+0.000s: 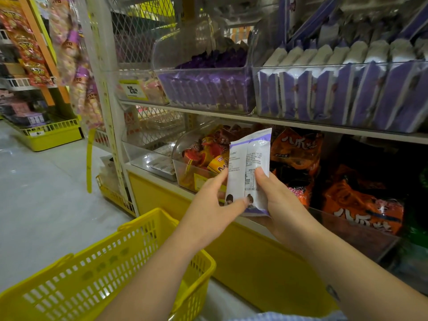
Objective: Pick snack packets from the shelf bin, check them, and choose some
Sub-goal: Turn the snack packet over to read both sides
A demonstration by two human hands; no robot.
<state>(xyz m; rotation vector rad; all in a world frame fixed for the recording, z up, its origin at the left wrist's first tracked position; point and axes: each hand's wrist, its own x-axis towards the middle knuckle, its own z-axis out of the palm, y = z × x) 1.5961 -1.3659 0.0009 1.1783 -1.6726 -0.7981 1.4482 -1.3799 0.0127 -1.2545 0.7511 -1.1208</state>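
- Both hands hold one white-and-purple snack packet (249, 167) upright before the lower shelf, printed back facing out.
- Left hand (215, 205): fingers pinch its lower left edge.
- Right hand (278, 200): thumb pressed on the front; the other fingers seem tucked behind.
- Clear bin (335, 89) of matching packets at one o'clock.
- Yellow basket (111, 269) at seven o'clock.

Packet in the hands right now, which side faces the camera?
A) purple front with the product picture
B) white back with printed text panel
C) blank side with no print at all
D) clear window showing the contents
B: the packet, held upright between the left hand and the right hand, shows its white back seam and blocks of fine print, with purple only at the edges.
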